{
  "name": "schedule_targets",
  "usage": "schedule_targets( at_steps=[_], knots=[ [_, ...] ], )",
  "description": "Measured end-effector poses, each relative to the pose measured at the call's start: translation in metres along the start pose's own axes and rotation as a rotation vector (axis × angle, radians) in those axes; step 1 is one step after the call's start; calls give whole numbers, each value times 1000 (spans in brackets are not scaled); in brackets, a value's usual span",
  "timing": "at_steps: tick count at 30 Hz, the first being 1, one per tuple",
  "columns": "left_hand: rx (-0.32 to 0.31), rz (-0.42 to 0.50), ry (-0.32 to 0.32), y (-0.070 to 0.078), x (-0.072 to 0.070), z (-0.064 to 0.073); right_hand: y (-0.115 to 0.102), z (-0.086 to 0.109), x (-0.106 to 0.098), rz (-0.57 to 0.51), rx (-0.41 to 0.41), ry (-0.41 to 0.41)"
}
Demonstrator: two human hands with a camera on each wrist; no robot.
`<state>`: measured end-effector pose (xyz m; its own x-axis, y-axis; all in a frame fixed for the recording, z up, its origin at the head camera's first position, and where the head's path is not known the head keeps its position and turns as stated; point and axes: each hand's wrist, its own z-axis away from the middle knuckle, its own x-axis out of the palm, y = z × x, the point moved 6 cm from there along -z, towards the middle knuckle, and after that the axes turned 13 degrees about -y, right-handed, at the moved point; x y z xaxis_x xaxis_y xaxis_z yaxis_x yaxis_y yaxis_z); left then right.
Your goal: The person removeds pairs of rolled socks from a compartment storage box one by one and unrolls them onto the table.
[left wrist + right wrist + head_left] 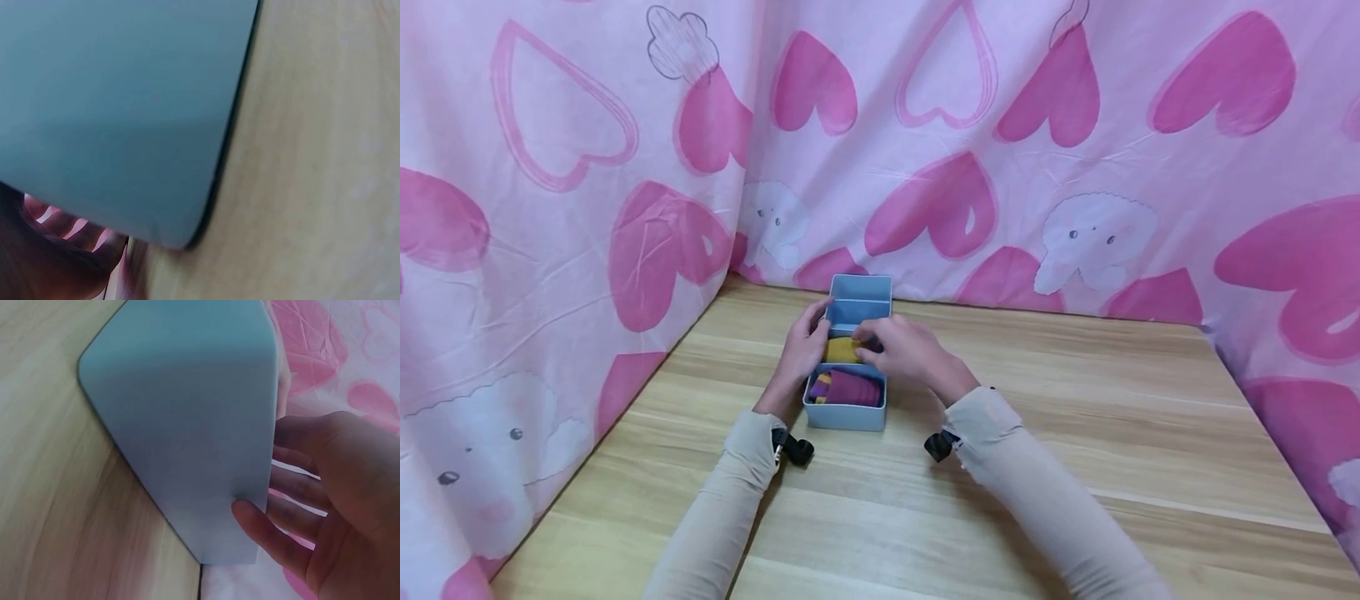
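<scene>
A grey-blue divided storage box (846, 418) stands on the table, its compartments in a row running away from me. A folded maroon sock (853, 388) with a patterned yellow and purple end fills the nearest compartment. In the one behind it lies a folded mustard-yellow sock (841, 350). My right hand (910, 350) reaches over the right rim, thumb and forefinger pinching the yellow sock's right end; in the right wrist view one finger (253, 519) touches the outer wall, and the box hides the pinching tips. My left hand (801, 350) rests along the left side, fingers fairly straight at the rim.
The two far compartments (861, 288) of the box show bare blue-grey walls. Wood-grain tabletop (1112, 442) extends to both sides. A pink heart-print curtain (925, 167) hangs behind and on the left and right. Small black devices (797, 451) are strapped at both wrists.
</scene>
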<state>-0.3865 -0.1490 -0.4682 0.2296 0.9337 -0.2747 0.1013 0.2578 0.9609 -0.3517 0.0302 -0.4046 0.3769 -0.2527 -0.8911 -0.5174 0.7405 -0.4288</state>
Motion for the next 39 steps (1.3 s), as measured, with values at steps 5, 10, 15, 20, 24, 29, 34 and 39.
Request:
schedule_targets(
  at_steps=[5, 10, 15, 20, 24, 29, 34, 39],
  knots=[
    [0, -12, 3, -1, 0, -1, -3, 0, -2, 6, 8, 5],
    [12, -20, 2, 0, -2, -1, -4, -1, -3, 12, 18, 5],
    [17, -20, 6, 1, -3, -1, -6, -4, -5, 40, 15, 1],
    [45, -16, 15, 3, -2, -2, -7, -10, -7, 95, 12, -2],
    [56, -14, 18, 4, -1, -2, -6, -14, -7, 111, 9, -5],
    [39, -21, 19, 1, 0, -2, -6, -11, -8, 88, 0, 6],
    [31, -27, 18, 1, -2, -2, -11, -5, -9, 71, -38, 10],
    [35, -30, 19, 2, -2, -2, -13, -1, -9, 69, -58, 11]
  ],
)
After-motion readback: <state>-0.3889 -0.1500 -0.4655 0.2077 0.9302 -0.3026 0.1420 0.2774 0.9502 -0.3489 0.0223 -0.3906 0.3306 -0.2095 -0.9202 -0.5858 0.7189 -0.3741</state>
